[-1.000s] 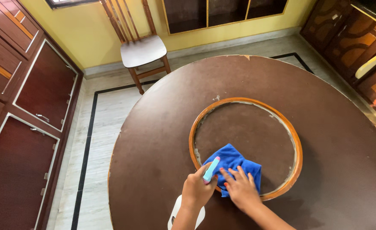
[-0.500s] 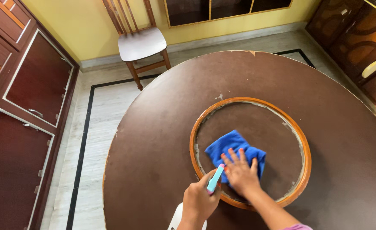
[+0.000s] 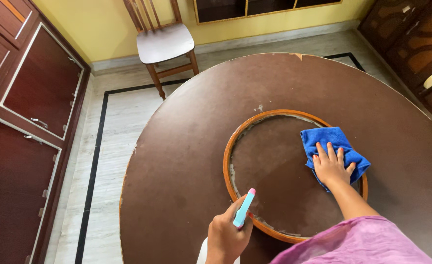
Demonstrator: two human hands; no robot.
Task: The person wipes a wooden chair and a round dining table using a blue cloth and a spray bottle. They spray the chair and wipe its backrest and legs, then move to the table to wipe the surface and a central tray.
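Pressing flat on a blue cloth [image 3: 334,146], the person's right hand [image 3: 331,168] has its fingers [image 3: 328,151] spread apart, palm down, not clamped on anything. The cloth lies on the right side of the orange ring [image 3: 227,161], a raised wooden hoop set in the middle of the round brown counter [image 3: 177,161]; part of the cloth overlaps the ring's right edge and the rest lies inside it. The left hand [image 3: 227,231] is at the near edge of the ring, just outside it, with its fingers wrapped shut around a spray bottle [image 3: 244,208] whose light blue trigger head with a pink tip points up and away over the ring; the white body of the bottle shows below the fist. A pink sleeve [image 3: 363,242] shows nearer than the ring, at the bottom of the view. Beyond the ring, past the far rim of the counter, a wooden chair [image 3: 163,44] stands on the pale floor [image 3: 113,137] against a yellow wall.
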